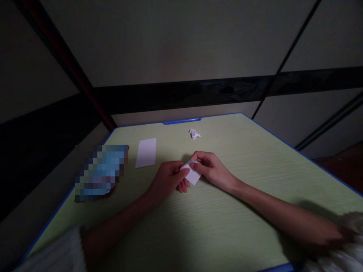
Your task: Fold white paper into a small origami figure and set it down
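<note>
- Nearest me in the head view, both forearms reach in from white sleeves over the pale green table (pixel 215 226) with its blue rim.
- At the middle of the table, my left hand (pixel 167 179) and right hand (pixel 211 168) meet on a small folded white paper (pixel 193 174); fingertips of both are closed on it, pinching opposite edges, and it looks held just off the surface.
- I judge it very light, thin and limp, easily creased or torn; best taken at the edges and folds with a gentle pinch.
- Further off lie a flat white sheet (pixel 146 152), a small folded paper figure (pixel 194 133), and a blurred blue object (pixel 99 172) at the left.
</note>
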### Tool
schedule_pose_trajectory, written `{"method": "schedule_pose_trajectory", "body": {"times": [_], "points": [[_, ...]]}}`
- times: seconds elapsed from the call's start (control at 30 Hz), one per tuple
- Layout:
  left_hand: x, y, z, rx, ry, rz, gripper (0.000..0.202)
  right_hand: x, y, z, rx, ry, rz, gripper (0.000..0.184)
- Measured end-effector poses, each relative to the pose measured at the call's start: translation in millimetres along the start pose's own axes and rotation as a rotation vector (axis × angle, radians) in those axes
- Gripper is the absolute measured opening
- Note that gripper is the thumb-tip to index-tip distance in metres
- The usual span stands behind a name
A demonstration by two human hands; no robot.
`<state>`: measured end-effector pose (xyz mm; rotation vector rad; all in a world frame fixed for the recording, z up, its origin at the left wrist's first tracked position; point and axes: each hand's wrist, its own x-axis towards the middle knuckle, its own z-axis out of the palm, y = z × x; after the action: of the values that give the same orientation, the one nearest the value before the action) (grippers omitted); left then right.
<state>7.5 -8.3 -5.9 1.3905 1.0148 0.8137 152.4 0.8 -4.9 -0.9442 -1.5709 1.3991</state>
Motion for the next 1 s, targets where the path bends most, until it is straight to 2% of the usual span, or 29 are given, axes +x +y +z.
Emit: {"method": "schedule_pose_trajectory", "body": {"times": [0.13, 0.27, 0.47, 0.63, 1.0], "points": [[-0.5, 1.4, -0.2, 0.008, -0.004, -0.007, 0.017, -0.7, 0.3, 0.0, 0.034, -0.003, -0.006, 0.008], [-0.1, 1.2, -0.1, -0.011, -0.021, -0.008, 0.016, -4.5, 0.6, 0.2, 0.011, 0.002, -0.147, 0.019], [1.5, 2.3, -2.7, -0.067, 0.007, 0.011, 0.014, -6.1, -1.2, -2.1, -0.144, 0.051, -0.357, 0.014], [-0.5, 6.8, -3.1, -0.109, 0.07, 0.008, 0.007, -4.0, -0.1, -3.8, -0.096, 0.092, -0.365, 0.019], [0.0, 2.0, -7.1, -0.18, -0.034, 0.026, 0.015, -5.4, -0.1, -4.3, -0.155, 0.178, -0.398, 0.021]]}}
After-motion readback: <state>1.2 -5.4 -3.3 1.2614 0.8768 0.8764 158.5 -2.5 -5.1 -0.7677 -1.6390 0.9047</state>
